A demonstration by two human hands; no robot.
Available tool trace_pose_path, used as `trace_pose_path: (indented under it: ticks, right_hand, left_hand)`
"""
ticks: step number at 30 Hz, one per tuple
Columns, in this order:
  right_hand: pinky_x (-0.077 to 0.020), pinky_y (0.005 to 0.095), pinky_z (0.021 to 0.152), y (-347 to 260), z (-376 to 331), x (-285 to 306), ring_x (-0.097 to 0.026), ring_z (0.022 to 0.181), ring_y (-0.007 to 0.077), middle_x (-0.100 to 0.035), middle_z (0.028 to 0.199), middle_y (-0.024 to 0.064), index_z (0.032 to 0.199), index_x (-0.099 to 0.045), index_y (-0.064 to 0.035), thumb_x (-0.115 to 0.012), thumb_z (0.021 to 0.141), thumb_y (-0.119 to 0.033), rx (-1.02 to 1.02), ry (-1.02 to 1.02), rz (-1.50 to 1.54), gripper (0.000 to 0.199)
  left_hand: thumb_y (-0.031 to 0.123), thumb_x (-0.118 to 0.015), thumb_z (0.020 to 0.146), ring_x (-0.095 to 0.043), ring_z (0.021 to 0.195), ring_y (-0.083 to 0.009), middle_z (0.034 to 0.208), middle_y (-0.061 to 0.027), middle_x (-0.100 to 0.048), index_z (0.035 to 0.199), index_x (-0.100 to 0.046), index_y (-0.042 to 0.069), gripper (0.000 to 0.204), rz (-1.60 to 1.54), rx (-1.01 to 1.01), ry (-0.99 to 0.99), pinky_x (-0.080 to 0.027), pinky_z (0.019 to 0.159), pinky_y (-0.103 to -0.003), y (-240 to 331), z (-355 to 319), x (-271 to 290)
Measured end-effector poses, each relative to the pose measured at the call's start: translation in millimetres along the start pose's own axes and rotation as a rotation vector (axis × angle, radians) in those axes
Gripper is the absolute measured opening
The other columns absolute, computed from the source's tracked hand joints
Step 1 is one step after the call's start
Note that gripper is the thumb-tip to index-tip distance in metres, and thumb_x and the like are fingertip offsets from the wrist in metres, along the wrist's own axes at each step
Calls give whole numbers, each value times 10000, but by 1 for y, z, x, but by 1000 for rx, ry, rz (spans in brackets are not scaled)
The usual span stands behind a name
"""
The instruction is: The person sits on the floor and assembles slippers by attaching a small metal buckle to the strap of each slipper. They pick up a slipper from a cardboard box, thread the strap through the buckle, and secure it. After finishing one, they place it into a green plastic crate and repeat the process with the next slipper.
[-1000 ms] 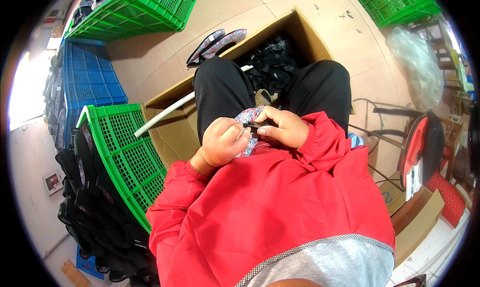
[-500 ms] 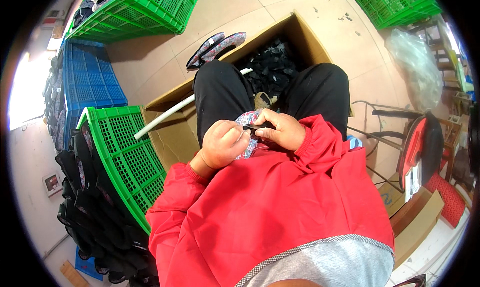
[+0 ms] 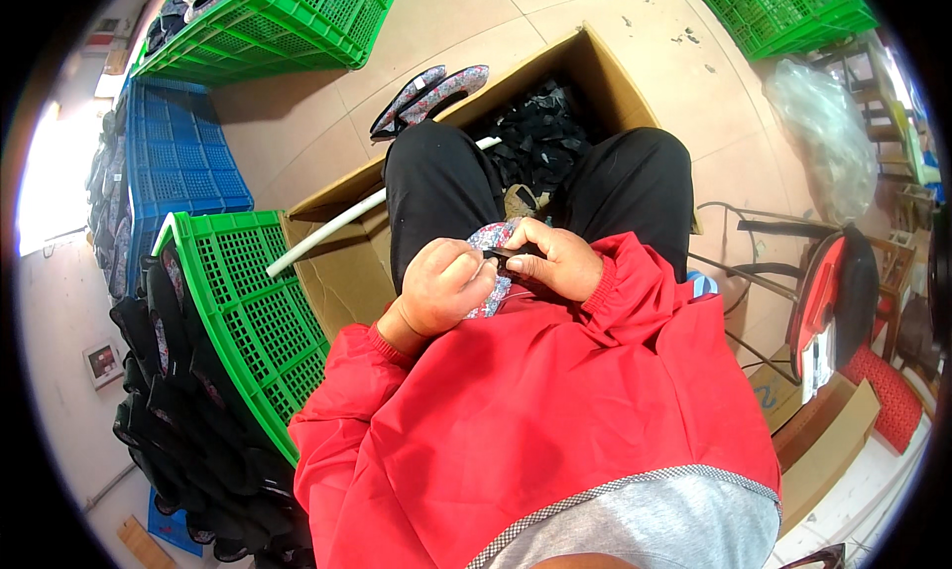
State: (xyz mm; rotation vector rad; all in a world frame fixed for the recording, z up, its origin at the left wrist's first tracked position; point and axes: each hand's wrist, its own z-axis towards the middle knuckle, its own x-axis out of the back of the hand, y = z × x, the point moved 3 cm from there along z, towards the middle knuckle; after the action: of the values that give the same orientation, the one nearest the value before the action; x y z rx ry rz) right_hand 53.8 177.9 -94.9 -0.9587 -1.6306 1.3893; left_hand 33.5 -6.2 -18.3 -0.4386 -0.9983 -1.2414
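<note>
Above my lap, my left hand (image 3: 446, 286) is closed, its fingers curled against a floral cloth piece (image 3: 488, 237) in grey, red and blue. My right hand (image 3: 560, 258) is closed beside it, thumb and forefinger pinching a narrow black strip or edge (image 3: 499, 253) at the cloth. Whether this black part belongs to the cloth or is a separate tool I cannot tell. Most of the piece is hidden behind my fingers. A thin pale thread seems to run below the right hand. Just beyond the hands, between my knees, shows a tan and black object (image 3: 520, 201).
A cardboard box (image 3: 620, 78) holding black scraps (image 3: 540, 137) stands beyond my knees. A white tube (image 3: 332, 232) crosses it. Floral-lined shoes (image 3: 426, 98) lie beyond. Green crate (image 3: 253, 301) and black shoes (image 3: 178, 400) are left; a folding chair (image 3: 823, 291) stands right.
Both hands keep almost the same place and grip; the right hand has shifted only very slightly. The things around have not visibly moved.
</note>
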Motion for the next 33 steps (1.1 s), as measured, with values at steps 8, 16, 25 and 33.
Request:
trace_pose_path:
  ticks: [8,16,25,33]
  right_hand:
    - [-496,361,780,2,0,-2,-647,878,292,-642,924,142,1016,-570,-46,-671,934,-276,12,18,36,264]
    - [-499,332,739,7,-1,-3,-643,813,219,-637,874,112,1017,-566,-45,-668,939,-206,-27,23,91,206]
    - [-476,240,690,20,1,-8,-554,754,69,-581,832,16,1014,-560,-39,-608,983,-120,-94,3,564,98]
    - [-495,309,803,7,-4,-6,-621,858,177,-613,949,73,1045,-583,-20,-669,944,-159,85,70,284,192]
  left_hand:
    - [52,-706,713,-590,798,-211,835,-49,-544,852,-645,50,152,-5,10,-5,-518,655,-333,-1,-1,-2]
    - [43,-714,716,-587,785,-210,828,-48,-543,844,-646,49,146,-18,25,-12,-510,644,-333,-1,0,-2]
    - [39,-728,730,-588,776,-215,814,-48,-545,823,-657,55,118,-16,72,4,-511,642,-331,0,1,-2]
    - [-9,-742,669,-610,716,-236,791,-71,-566,830,-671,28,179,-28,200,49,-513,591,-331,-5,-8,-7]
